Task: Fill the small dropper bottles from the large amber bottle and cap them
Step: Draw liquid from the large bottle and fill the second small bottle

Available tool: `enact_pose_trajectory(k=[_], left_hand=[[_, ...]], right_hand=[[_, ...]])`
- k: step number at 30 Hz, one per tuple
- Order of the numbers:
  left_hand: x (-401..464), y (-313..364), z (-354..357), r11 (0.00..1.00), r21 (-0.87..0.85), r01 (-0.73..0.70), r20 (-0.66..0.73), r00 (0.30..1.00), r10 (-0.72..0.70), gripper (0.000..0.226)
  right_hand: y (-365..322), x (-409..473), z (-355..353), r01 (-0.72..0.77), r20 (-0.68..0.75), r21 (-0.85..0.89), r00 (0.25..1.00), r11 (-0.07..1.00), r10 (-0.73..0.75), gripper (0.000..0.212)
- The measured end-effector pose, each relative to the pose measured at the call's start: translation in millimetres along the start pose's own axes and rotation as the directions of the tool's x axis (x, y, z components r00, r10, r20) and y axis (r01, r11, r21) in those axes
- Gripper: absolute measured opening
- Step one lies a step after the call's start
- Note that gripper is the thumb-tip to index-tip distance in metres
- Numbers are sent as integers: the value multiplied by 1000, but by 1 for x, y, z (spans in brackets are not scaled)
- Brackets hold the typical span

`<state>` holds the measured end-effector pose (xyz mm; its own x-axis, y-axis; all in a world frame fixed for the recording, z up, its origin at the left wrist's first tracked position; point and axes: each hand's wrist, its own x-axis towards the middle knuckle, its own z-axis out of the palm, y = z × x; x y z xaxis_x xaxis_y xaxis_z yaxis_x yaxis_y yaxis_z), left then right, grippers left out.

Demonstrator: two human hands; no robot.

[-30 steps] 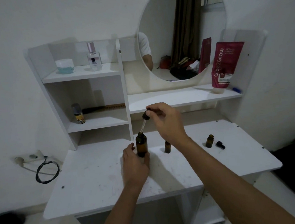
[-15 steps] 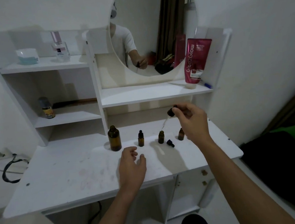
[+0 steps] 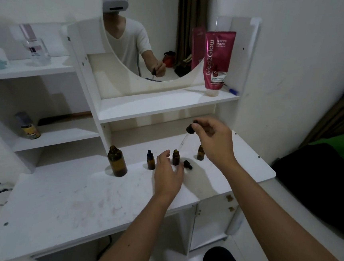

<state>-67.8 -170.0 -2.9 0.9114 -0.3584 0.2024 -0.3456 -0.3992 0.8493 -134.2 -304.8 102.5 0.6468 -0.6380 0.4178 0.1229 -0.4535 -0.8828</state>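
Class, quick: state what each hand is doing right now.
Left hand: open, holding nothing, beside the middle small bottle.
Right hand: pinching the dropper by its bulb.

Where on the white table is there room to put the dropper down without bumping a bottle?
The wide front-left of the table, before the large amber bottle, is bare. So is the right end, past the rightmost small bottle. It is crowded mid-back: capped bottle, open bottle, loose cap and left hand sit close. The right hand pinches the dropper.

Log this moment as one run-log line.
right hand: pinches dropper over open small bottle | left hand: open, reaching toward it
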Motion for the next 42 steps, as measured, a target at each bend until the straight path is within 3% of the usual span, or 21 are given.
enact_pose_trajectory(k=[11,16,25,32,42], left_hand=[[17,-10,7,997,-60,-53,-27,998,52,19],[16,-14,8,996,-62,-70,-17,997,70,17],[17,-15,8,995,-61,-75,-23,997,74,16],[16,-14,9,996,-60,-68,-19,998,67,17],[17,-17,10,998,-37,-52,-6,999,51,19]], right_hand=[[18,7,18,119,125,-100,987,988,-106,12],[24,-1,29,98,226,-138,972,986,-65,10],[23,2,35,45,189,-181,982,982,-10,10],[21,3,29,-33,262,-143,962,989,70,9],[24,1,39,28,161,-183,987,983,2,6]])
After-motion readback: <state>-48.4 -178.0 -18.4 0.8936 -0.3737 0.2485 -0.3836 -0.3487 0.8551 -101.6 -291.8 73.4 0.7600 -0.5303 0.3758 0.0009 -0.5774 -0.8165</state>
